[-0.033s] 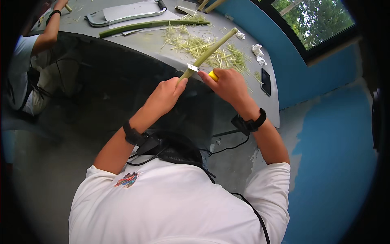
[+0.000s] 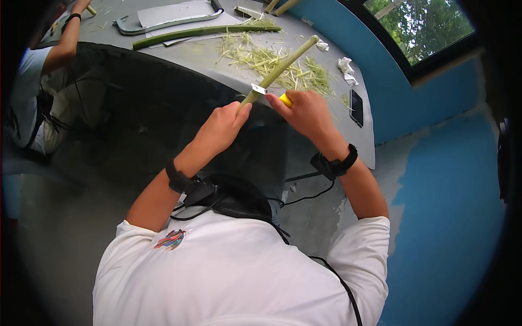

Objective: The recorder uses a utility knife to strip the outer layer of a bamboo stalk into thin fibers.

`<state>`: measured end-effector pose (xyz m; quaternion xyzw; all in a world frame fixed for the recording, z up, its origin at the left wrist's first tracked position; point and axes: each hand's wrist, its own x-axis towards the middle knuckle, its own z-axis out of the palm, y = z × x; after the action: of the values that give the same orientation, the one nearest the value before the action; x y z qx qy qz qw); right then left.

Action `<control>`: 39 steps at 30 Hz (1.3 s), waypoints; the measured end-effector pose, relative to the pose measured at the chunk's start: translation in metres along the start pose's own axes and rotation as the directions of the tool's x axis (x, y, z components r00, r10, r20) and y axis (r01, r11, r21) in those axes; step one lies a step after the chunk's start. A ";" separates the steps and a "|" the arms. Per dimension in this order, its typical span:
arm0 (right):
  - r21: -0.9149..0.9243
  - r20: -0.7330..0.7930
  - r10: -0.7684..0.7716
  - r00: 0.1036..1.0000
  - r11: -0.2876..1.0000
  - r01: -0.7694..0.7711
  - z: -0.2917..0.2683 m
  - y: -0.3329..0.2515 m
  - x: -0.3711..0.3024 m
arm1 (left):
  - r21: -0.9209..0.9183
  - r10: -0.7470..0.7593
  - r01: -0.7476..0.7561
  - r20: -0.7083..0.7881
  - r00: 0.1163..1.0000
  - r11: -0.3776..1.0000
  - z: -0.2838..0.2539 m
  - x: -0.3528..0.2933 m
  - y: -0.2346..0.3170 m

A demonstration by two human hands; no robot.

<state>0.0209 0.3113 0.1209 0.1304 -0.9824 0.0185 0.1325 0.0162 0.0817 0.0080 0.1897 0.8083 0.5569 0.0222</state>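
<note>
Blue wall (image 2: 451,217) and grey floor (image 2: 312,233)
Beyond the fingers (image 2: 300,100) spreads a grey worktop (image 2: 187,57); well to their right, a dark-framed window (image 2: 418,27) shows leafy trees (image 2: 435,32).

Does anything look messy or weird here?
Yes. Loose green shavings lie strewn over the grey table, and crumpled white wads sit near its wall side like litter. The blue wall paint ends raggedly, so it looks unfinished.

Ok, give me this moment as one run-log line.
left hand: gripping bamboo stick | right hand: holding yellow-handled knife, blade on stick | table: shavings, hacksaw, phone
</note>
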 end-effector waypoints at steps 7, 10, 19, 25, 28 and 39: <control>-0.167 0.005 -0.069 0.998 0.984 0.069 0.002 0.008 0.012 | -0.049 -0.039 0.037 -0.043 0.998 0.998 0.007 -0.001 -0.001; -0.183 -0.094 -0.025 0.995 0.983 0.007 0.005 0.028 0.026 | -0.049 -0.037 0.035 -0.042 0.998 0.998 0.006 0.000 -0.001; -0.088 -0.175 0.221 0.959 0.967 -0.239 -0.043 0.087 0.069 | -0.066 -0.032 0.033 0.019 0.999 0.997 0.010 -0.004 -0.017; 0.014 0.019 0.036 0.999 0.999 -0.037 -0.026 0.019 0.019 | -0.225 -0.162 0.189 0.133 0.978 0.956 0.001 -0.003 -0.008; 0.003 0.044 -0.018 0.999 1.000 0.017 -0.016 0.005 0.004 | -0.277 -0.180 0.219 0.158 0.971 0.936 0.002 -0.004 -0.006; -0.218 -0.104 0.229 0.968 0.944 -0.247 -0.016 0.104 0.047 | -0.322 -0.309 0.388 0.272 0.912 0.863 -0.011 -0.009 0.004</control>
<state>-0.0464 0.4010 0.1484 -0.0064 -0.9806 -0.0743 0.1812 0.0232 0.0704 0.0142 0.0901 0.7029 0.6622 0.2437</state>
